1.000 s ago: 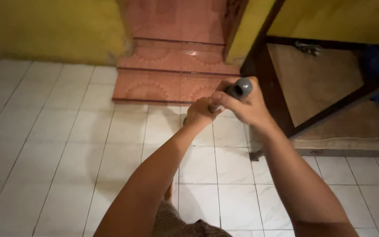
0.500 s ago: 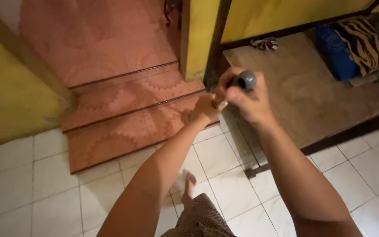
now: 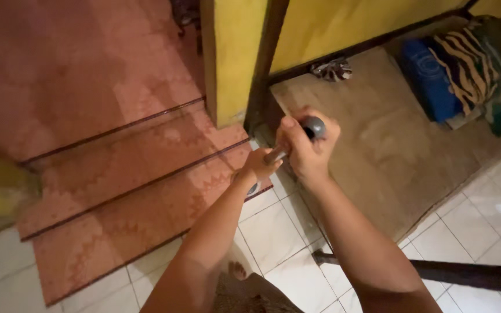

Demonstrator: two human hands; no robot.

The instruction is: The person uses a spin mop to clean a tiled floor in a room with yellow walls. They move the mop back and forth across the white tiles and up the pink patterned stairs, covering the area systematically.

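a: what are the hands doing?
b: the right hand (image 3: 307,152) is curling tight around the grey capped top of a metal pole (image 3: 275,154); the left hand (image 3: 256,167) is wrapping it just below.
a: where is the pole sitting?
b: it's slanting down over the white tiled floor (image 3: 273,226), near the red steps' (image 3: 134,191) edge.

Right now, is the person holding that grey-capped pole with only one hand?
No, both hands grip the pole: the right hand wraps its grey-capped top and the left hand holds it just below.
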